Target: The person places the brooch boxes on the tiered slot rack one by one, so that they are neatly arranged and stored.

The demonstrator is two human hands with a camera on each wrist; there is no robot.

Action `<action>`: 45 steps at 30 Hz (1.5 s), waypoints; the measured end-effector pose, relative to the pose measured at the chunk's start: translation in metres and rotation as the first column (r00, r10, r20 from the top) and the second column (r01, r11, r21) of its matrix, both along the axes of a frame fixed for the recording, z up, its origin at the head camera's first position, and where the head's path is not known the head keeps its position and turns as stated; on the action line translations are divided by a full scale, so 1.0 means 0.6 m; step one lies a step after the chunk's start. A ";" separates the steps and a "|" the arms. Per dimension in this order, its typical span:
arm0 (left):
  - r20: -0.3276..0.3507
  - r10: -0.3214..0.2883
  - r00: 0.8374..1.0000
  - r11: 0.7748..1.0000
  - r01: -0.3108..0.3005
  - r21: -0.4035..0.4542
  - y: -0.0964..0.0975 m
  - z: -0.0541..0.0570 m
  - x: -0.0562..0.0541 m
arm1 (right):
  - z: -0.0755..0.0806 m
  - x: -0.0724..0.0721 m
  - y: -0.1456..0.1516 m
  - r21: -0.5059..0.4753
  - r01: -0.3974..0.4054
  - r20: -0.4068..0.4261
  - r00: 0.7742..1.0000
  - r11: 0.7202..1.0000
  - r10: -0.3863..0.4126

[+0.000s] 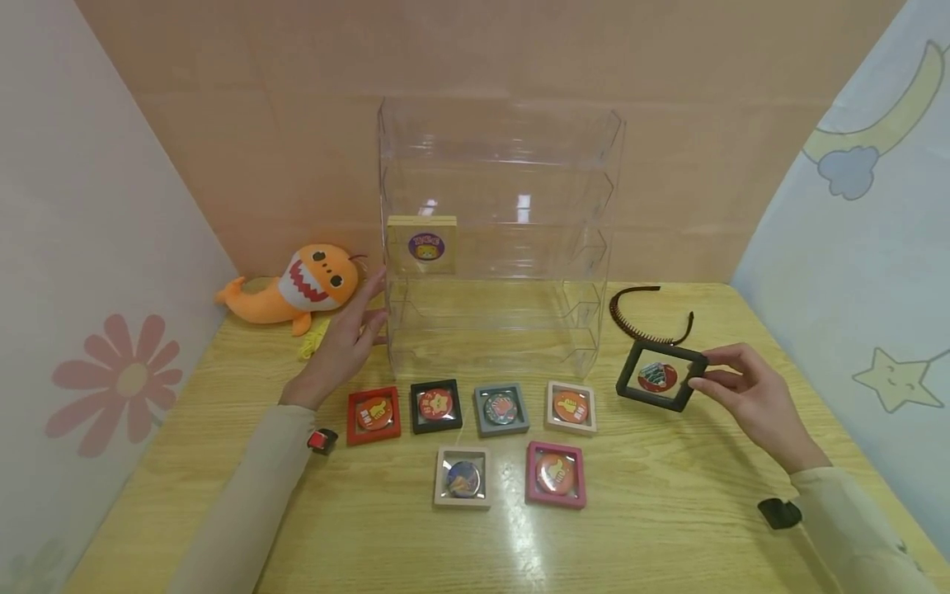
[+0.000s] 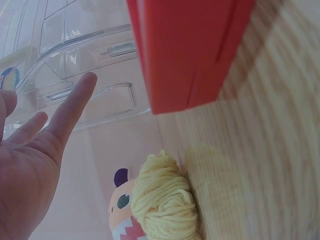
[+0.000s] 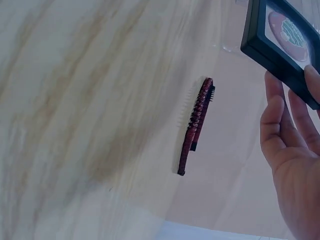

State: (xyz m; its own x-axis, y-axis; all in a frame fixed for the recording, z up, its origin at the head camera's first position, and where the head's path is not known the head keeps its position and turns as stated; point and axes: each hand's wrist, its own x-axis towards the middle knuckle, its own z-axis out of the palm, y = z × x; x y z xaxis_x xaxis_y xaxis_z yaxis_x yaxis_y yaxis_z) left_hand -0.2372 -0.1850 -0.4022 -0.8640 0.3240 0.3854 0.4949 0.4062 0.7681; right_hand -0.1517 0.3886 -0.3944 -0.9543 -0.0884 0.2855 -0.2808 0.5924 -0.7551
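Note:
My right hand (image 1: 753, 400) pinches a black square display frame (image 1: 632, 394) by its right edge, raised above the table. Inside that frame is a round badge in red and green. At the left side of a clear tiered acrylic rack (image 1: 490, 363), my left hand (image 1: 337, 355) has its fingers extended, fingertips right at the side panel. A cream-yellow framed badge (image 1: 445, 262) stands at the left end of a middle tier. In front of the rack lie a red frame (image 1: 352, 431), a black one (image 1: 417, 425), a grey one (image 1: 482, 425) and several more, each holding a round badge.
An orange shark plush (image 1: 260, 305) lies left of the rack, with a ball of yellow yarn (image 2: 162, 200) beside it. A dark toothed headband (image 1: 618, 313) rests right of the rack. Printed walls (image 1: 831, 272) border the table on both sides.

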 end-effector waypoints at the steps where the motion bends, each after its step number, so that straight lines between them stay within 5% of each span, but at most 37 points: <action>1: -0.004 0.001 1.000 1.000 -0.001 -0.001 0.000 0.000 0.000 | 0.001 0.000 -0.003 -0.009 0.001 -0.013 1.000 1.000 -0.001; 15: -0.003 -0.008 1.000 1.000 0.008 0.013 0.001 0.000 0.001 | 0.031 0.003 -0.054 -0.099 -0.019 -0.148 0.989 0.995 0.004; 22: -0.001 -0.014 1.000 1.000 0.014 0.018 0.001 -0.001 0.000 | 0.052 -0.001 -0.093 -0.186 -0.128 -0.239 0.968 0.974 0.082; 36: 0.009 -0.016 1.000 1.000 0.016 0.021 0.003 -0.002 -0.002 | 0.079 -0.042 -0.155 -0.122 -0.143 -0.284 0.953 0.982 0.103; 45: 0.010 -0.015 1.000 1.000 0.014 0.019 0.005 -0.001 -0.002 | 0.087 -0.069 -0.191 -0.182 -0.194 -0.302 0.944 0.964 0.133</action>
